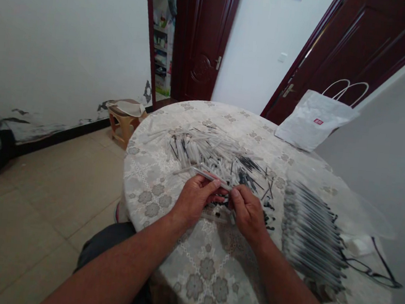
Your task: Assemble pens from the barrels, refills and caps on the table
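My left hand [194, 196] is closed round a slim clear plastic pen barrel [205, 173], which points up to the left. At its right end my right hand [249, 212] pinches with thumb and fingers; any small part between them is hidden. Just beyond my hands lies a loose heap of clear pen barrels [198, 144]. Thin dark sticks, perhaps refills [249, 163], are scattered at the heap's right side. Small black pieces [269, 221] lie beside my right hand. To the right, a neat stack of pens [311, 228] with dark ends rests on a plastic sheet.
Everything lies on a round table with a patterned tablecloth [205, 289]. Black-framed glasses [371, 273] sit right of the stack, near a small white item [360, 245]. A white paper bag [314, 121] stands at the back right. A stool [123, 126] is beyond the table's left edge.
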Motion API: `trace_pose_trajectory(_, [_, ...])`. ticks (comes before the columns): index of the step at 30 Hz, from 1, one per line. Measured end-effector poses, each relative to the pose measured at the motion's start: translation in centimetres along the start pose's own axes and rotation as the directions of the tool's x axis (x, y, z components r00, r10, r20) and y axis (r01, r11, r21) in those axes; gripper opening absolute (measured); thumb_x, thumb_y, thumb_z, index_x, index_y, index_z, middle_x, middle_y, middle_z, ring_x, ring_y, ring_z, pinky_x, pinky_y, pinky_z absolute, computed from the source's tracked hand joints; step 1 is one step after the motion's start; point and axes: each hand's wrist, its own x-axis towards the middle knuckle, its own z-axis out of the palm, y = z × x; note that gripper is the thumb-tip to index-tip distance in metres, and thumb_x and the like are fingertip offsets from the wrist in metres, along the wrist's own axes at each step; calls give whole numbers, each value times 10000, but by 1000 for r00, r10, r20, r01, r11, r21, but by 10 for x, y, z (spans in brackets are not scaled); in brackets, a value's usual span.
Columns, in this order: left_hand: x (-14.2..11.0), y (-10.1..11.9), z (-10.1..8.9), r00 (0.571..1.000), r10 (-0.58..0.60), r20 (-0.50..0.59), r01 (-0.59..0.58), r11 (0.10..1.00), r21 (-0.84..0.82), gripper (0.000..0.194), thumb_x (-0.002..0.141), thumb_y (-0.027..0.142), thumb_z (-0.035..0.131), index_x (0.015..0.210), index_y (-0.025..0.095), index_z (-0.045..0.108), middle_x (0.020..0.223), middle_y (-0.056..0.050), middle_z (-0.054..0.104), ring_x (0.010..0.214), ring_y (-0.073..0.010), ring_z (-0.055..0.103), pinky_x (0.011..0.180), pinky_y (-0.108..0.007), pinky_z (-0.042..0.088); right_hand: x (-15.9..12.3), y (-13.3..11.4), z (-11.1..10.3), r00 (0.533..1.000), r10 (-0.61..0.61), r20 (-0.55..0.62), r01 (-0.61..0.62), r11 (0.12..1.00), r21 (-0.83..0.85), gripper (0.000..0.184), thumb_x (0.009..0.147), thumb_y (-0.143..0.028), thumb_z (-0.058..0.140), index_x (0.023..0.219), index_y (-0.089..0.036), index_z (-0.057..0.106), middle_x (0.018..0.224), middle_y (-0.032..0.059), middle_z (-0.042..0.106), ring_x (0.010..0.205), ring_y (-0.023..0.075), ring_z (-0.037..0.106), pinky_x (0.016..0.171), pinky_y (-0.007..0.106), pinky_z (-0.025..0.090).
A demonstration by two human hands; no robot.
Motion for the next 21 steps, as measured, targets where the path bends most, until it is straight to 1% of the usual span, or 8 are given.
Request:
trace_pose_trajectory(3, [-1, 0, 0, 1000, -6, 15, 5, 1000, 4, 305, 787, 343, 824, 954, 154, 651, 887, -67, 751, 798, -203, 748, 688, -304, 625, -1, 1, 0, 1000, 11, 21, -13, 997, 72, 453, 1067, -442, 358, 701, -227, 516, 631, -12, 538, 599, 157, 509, 607, 292, 386])
trace_pose_trajectory(7, [-1, 1, 0, 1000, -2, 6, 2, 1000, -3, 291, 789, 338, 822, 933, 147, 658, 889, -70, 745, 801, -201, 746, 673, -293, 623, -2, 5, 0, 999, 6, -42, -1, 993, 116, 236, 1024, -436, 483, 984, -226, 583, 734, -13, 600, 653, 171, 557, 630, 291, 418])
trace_pose_trajectory(9, [-1, 2, 1, 1000, -2, 11, 2, 1000, -5, 285, 786, 331, 824, 924, 146, 658, 897, -71, 742, 803, -199, 746, 679, -293, 624, -2, 5, 0, 998, -1, -56, 5, 997, 71, 201, 1001, -424, 535, 1023, -230, 579, 757, -15, 606, 677, 173, 564, 651, 292, 423])
trace_pose_trajectory(10, [-1, 2, 1, 1000, -5, 16, 5, 1000, -2, 285, 786, 329, 825, 925, 145, 658, 887, -71, 741, 801, -199, 746, 682, -293, 624, -2, 4, -1, 999, -5, -50, 7, 999, 45, 207, 1008, -424, 521, 969, -230, 583, 745, -15, 597, 677, 172, 558, 653, 292, 417])
trace_pose_trajectory(13, [-1, 2, 0, 999, -27, 26, 26, 1000, 11, 303, 779, 332, 832, 941, 146, 655, 854, -74, 742, 789, -204, 748, 683, -299, 623, -2, 2, -1, 1000, 11, -9, -11, 1000, 23, 395, 1049, -441, 414, 741, -228, 538, 653, -13, 546, 628, 162, 523, 620, 293, 387])
trace_pose_trajectory(15, [-1, 2, 0, 999, -29, 28, 29, 999, 13, 310, 778, 338, 833, 940, 143, 655, 861, -80, 746, 794, -209, 750, 685, -306, 625, -2, 2, -1, 1000, 26, 2, -26, 998, 56, 450, 1059, -451, 374, 694, -228, 515, 625, -11, 536, 593, 156, 505, 589, 292, 372])
trace_pose_trajectory(19, [1, 3, -2, 1000, 10, 17, -10, 1000, 5, 297, 795, 345, 817, 942, 140, 660, 902, -79, 749, 806, -202, 746, 685, -299, 626, -2, 4, -1, 999, -11, -45, 14, 998, 69, 246, 1025, -431, 476, 966, -221, 590, 732, -15, 598, 656, 163, 552, 633, 288, 407])
trace_pose_trajectory(21, [2, 4, -2, 1000, 14, 23, -14, 1000, 8, 293, 802, 341, 813, 948, 139, 660, 911, -76, 748, 803, -196, 745, 684, -294, 625, -2, 3, -1, 998, -37, -60, 39, 999, 22, 198, 1011, -409, 515, 998, -223, 583, 753, -19, 590, 687, 164, 553, 671, 290, 411])
